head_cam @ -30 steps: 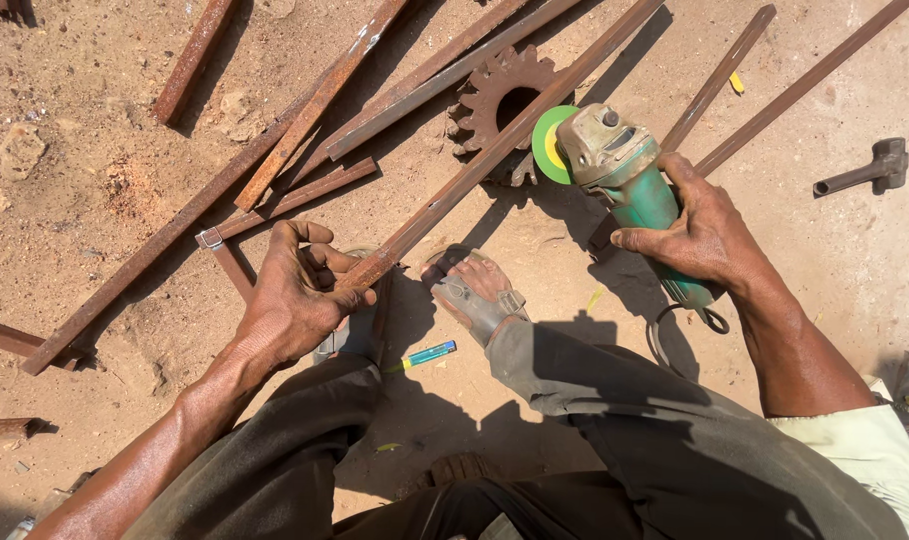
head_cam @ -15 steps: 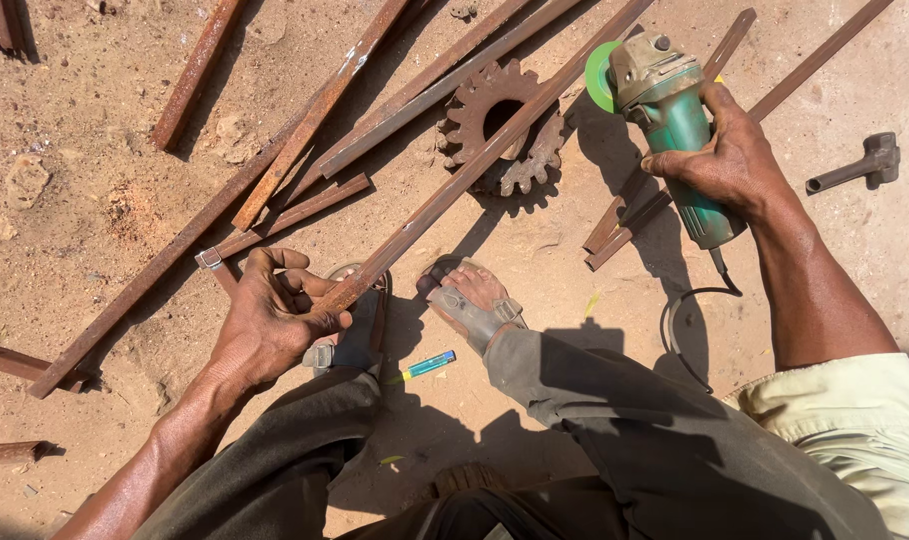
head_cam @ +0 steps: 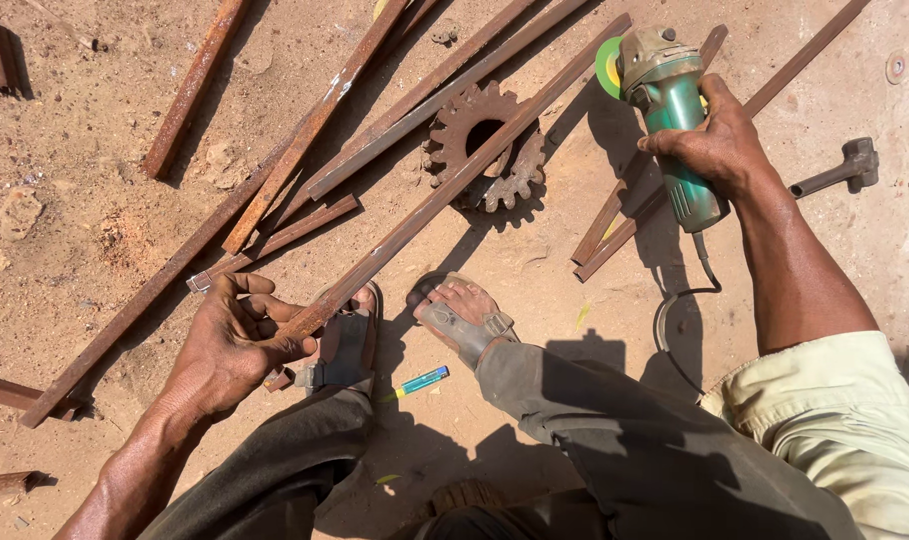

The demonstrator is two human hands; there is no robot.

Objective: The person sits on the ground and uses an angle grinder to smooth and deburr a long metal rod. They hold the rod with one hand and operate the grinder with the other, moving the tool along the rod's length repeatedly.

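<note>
The left hand grips the near end of a rusty bar. The right hand grasps a green grinder, with a gear to its left.

The angle grinder at the upper right of the frame has a green body, a dull grey-tan metal head and a bright green disc guard with a touch of yellow. Its cord is black. The long steel bar crossing the middle is rust brown, as are the other bars at upper left and the toothed gear. The ground is pale reddish-tan sand. A marker near the lower middle is blue with a yellow-green end. The sandals are grey-brown. The trousers are dark olive-grey; the sleeve at lower right is pale cream.
</note>
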